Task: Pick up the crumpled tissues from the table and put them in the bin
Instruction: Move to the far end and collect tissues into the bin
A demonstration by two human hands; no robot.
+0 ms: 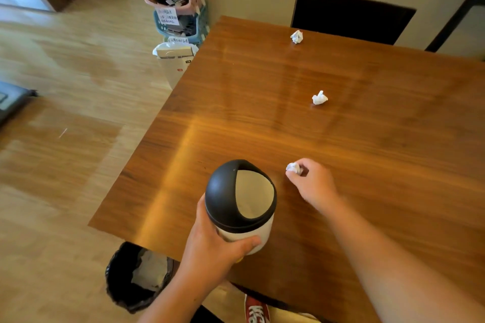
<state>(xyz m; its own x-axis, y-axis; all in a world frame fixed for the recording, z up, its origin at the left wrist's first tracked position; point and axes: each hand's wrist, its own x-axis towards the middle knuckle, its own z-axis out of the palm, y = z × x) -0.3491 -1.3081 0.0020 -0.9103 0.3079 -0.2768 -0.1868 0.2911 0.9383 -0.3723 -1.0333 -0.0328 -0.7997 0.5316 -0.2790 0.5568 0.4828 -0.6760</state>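
While the left hand (220, 246) is wrapping closed around the white body of the bin (240, 204), steadying it near the table's (380, 165) near-left corner, the right hand (312, 183) is pinching tissue 1 (293, 168) in its fingertips, the rest of the fingers curled in. Tissue 1 is sitting just right of the bin, at or barely above the surface; can't tell if it's off the wood yet.

Step in hand, as a judgement: first pickup is closing out, transfer to bin is pending. The bin's black dome lid is showing its opening toward the right hand, and nothing is visible inside.

Next move is calling for a short lift and a leftward carry to that opening, then release once the wad is past the rim. The opening is angled, so a drop from too high risks bouncing off the dome. The left hand's grip should be keeping the bin from tipping.

Two more are waiting: tissue 2 (319, 98) mid-table, well apart from the bin, and tissue 3 (296, 37) by the far edge. Both are needing a longer reach, or the bin sliding closer.
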